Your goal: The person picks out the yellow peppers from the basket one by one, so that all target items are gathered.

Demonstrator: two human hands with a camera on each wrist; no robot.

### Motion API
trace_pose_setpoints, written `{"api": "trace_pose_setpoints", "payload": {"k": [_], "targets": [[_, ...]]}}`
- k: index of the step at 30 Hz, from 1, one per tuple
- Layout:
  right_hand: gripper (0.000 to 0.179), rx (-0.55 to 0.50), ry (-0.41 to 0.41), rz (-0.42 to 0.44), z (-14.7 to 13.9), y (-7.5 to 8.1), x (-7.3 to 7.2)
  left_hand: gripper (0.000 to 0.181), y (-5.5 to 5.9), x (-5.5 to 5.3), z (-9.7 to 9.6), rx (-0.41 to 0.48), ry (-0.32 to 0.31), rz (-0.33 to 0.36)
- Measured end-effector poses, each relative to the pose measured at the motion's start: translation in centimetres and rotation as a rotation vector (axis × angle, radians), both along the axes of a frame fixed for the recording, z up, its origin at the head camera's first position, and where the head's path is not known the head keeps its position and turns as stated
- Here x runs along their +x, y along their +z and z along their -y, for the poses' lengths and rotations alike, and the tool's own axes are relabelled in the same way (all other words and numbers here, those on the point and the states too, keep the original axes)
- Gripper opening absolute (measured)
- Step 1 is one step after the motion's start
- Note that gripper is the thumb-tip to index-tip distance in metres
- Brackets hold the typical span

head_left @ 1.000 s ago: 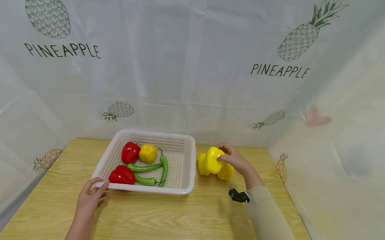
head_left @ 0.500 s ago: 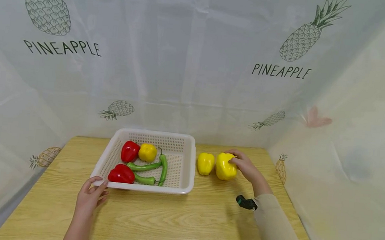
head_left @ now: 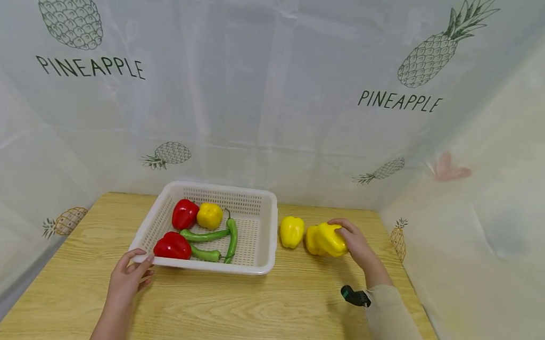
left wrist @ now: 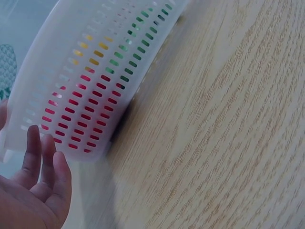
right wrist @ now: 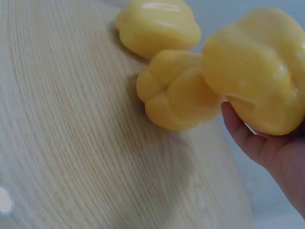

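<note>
Yellow pepper (head_left: 334,241) first: it sits in the right hand (head_left: 355,246), right of the white basket (head_left: 212,266), towards the far right corner of the surface (head_left: 222,315). The grip is curled round it; in the right wrist view I see the thumb (right wrist: 237,126) bearing on its flank, but the other fingers are mostly hidden from me. A second pepper (head_left: 312,241), also yellow, lies on its basket side, partly covered by it in my head view, and a third pepper (head_left: 291,232) rests between that one and the basket.

I cannot tell whether the held one touches the second, so I would treat them as touching: any shift should go upward before sideways, since a rounded neighbour would probably roll if nudged. The skin looks glossy and may slip, so I'd want the grip spread well across the lobes, firm without squeezing. With the far edge of the surface near, I'd make no push in that direction.

The left hand (head_left: 125,281) pinches the rim at the basket's near left corner. Light pressure should do there; a tug could disturb the red peppers (head_left: 172,245) and green chillies (head_left: 205,236) inside.
</note>
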State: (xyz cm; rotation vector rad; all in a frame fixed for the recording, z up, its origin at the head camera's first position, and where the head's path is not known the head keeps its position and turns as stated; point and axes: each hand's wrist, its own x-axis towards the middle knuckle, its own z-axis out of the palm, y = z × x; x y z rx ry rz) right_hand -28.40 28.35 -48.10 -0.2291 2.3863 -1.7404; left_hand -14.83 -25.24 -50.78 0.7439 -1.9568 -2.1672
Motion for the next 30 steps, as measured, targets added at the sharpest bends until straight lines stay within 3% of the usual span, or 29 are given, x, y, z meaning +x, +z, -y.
{"api": "trace_pose_setpoints", "payload": {"k": [7,13,18,30], "targets": [[0.035,0.008,-0.098,-0.007,-1.1,-0.5,0.2,0.036,0.0,-0.1,0.0,-0.013,-0.001,0.015],[0.051,-0.004,-0.099,-0.014,-1.6,-0.8,0.7,0.038,-0.1,-0.1,0.1,-0.025,-0.008,0.013],[0.054,-0.024,-0.088,-0.013,-1.9,-1.3,1.1,0.036,0.0,-0.1,0.0,-0.005,0.003,0.011],[0.061,-0.002,-0.207,0.039,-2.8,-2.9,1.9,0.038,0.1,-0.1,-0.1,-0.007,0.003,0.012]]}}
